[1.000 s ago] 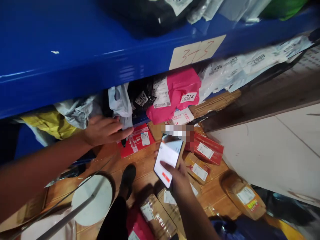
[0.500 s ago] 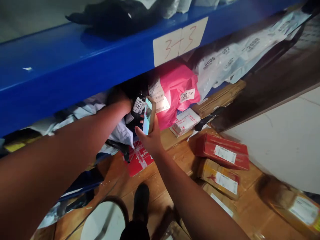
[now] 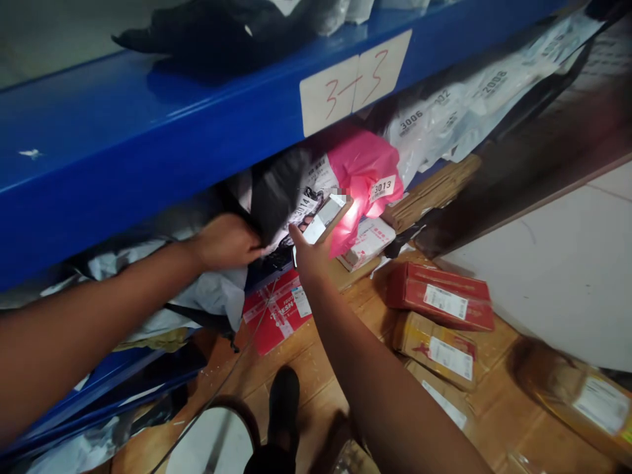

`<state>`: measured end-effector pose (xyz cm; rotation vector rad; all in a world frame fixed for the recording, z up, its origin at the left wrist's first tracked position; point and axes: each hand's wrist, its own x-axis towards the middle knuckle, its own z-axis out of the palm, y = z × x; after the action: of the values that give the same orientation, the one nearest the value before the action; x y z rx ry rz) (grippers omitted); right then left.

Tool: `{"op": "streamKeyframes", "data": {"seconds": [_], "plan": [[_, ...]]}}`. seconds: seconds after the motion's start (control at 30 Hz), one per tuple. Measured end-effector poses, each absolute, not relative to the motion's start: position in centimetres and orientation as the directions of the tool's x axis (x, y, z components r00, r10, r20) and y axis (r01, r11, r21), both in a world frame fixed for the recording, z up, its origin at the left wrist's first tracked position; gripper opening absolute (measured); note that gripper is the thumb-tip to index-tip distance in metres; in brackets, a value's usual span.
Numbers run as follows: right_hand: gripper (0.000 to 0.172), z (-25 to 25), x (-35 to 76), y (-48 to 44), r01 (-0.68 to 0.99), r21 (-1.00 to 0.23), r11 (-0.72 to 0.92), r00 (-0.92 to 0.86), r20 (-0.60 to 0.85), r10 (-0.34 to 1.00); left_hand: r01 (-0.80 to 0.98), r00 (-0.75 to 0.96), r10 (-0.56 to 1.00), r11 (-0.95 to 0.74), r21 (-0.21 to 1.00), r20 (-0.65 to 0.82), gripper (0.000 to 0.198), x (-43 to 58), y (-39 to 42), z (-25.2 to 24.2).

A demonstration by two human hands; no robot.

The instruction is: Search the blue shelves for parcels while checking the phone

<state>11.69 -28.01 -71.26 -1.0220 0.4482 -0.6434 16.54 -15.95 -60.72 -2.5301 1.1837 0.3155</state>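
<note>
My left hand (image 3: 230, 242) is on the lower shelf, its fingers closed at the near edge of a black parcel bag (image 3: 276, 191). A label reading 3014 (image 3: 303, 209) shows close to the phone. My right hand (image 3: 312, 257) is wrapped round a mobile phone (image 3: 323, 220), its screen facing up and tilted. Light falls from the phone onto a pink parcel bag (image 3: 363, 158) marked 3013, just behind it. Under my left wrist bulges a pale grey parcel bag (image 3: 217, 293). The fingertips of my left hand are partly hidden.
A blue shelf beam (image 3: 197, 125) with a 3-3 sign (image 3: 355, 82) runs overhead. White parcel bags (image 3: 419, 135) line the shelf to the right. Below are a red fruit carton (image 3: 269, 329), a red box (image 3: 439, 296), a yellowish box (image 3: 437, 349) and a round white stool (image 3: 212, 441).
My left hand has come back from deeper among the bags, and the black bag beside it shows more. The phone in my right hand has tilted over to the right.
</note>
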Motion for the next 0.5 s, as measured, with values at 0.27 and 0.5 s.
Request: {"op": "streamKeyframes", "data": {"seconds": [0.27,0.5], "plan": [[0.046,-69.3,8.3,-27.9,0.235,-0.880,0.413,0.729,-0.121,-0.674,-0.771,0.637,-0.682,-0.575,-0.274,-0.359,0.038,13.8,-15.1,-61.5],[0.051,-67.5,3.8,-26.8,0.101,-0.906,0.411,0.809,-0.165,-0.564,-0.513,0.854,-0.513,-0.799,-0.314,-0.089,0.037,11.8,-12.7,-61.0]]}}
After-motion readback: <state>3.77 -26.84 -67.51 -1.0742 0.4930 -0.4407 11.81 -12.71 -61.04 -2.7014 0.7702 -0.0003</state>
